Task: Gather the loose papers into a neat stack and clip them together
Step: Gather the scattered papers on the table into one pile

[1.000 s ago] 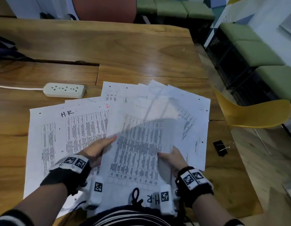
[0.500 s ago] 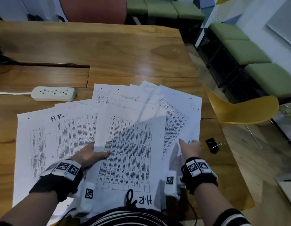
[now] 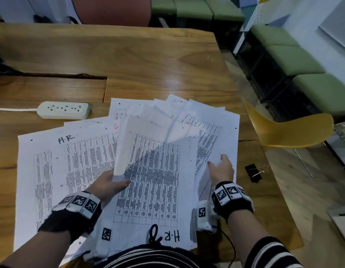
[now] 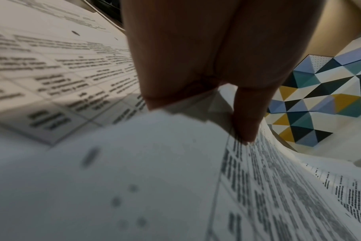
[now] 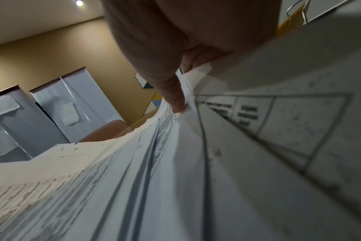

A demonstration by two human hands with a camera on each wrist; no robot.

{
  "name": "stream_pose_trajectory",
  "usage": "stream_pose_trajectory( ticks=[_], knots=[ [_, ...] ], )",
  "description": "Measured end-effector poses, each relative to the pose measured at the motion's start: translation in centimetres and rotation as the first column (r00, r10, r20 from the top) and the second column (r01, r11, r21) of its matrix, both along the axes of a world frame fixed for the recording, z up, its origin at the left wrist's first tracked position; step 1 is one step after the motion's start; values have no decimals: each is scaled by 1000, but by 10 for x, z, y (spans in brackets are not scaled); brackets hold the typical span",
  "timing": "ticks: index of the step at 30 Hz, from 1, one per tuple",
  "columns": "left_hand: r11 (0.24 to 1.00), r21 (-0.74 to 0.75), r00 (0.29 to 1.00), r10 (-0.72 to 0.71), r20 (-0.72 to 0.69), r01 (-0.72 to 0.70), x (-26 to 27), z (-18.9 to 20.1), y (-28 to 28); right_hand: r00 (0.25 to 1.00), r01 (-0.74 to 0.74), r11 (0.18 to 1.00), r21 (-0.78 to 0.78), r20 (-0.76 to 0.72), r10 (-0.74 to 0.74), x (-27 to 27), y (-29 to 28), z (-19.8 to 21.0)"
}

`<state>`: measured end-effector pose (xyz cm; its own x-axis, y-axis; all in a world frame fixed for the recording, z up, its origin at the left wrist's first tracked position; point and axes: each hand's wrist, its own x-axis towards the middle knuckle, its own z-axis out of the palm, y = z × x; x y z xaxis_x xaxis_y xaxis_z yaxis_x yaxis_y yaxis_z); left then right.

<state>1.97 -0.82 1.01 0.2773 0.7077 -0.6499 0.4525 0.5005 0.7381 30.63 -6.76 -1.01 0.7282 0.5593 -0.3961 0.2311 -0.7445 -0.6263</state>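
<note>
My left hand (image 3: pixel 107 185) pinches the held papers (image 3: pixel 154 176) at lower centre, long axis running toward the top of the frame, "H.R" upside down at their near edge. My right hand (image 3: pixel 221 169) pinches fanned sheets (image 3: pixel 212 130) beside them. Binder clip (image 3: pixel 253 173) lies right.

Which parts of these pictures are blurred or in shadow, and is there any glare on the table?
Head view: sharp; a shadow falls across the held sheet, and pale glare lies on the table. Left wrist view: the near papers are blurred, and the left hand is dark. Right wrist view: the print is smeared, and the right hand is shaded.
</note>
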Motion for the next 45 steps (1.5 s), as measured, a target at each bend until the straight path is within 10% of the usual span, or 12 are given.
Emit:
stream_pose_trajectory(
  ticks=[10, 17, 21, 27, 33, 39, 45],
  knots=[
    [988, -59, 983, 145, 108, -140, -16, -13, 5, 951, -152, 988, 39, -268, 157, -1, -10, 4],
    [992, -32, 988, 125, 88, -123, -16, -11, 3, 974, 135, 955, 265, -212, -79, -2, -18, -8],
    [994, -46, 994, 104, 37, -102, -20, -13, 4, 953, 298, 819, 491, -205, -223, 9, -19, 7],
    [992, -60, 993, 110, 36, -108, -16, -14, 5, 944, 125, 567, 814, 79, -321, 2, -10, 61],
    [992, -58, 994, 113, 6, -112, -16, -16, 5, 954, 175, 359, 917, -68, -291, -16, 2, 83],
    [912, -315, 926, 330, 181, -264, -21, -19, 14, 953, -40, 878, 478, -245, 177, -38, -4, 52],
    [961, -222, 979, 187, 87, -164, -31, -54, 26, 841, -330, 924, 193, -385, 380, -54, -10, 19]
  ],
)
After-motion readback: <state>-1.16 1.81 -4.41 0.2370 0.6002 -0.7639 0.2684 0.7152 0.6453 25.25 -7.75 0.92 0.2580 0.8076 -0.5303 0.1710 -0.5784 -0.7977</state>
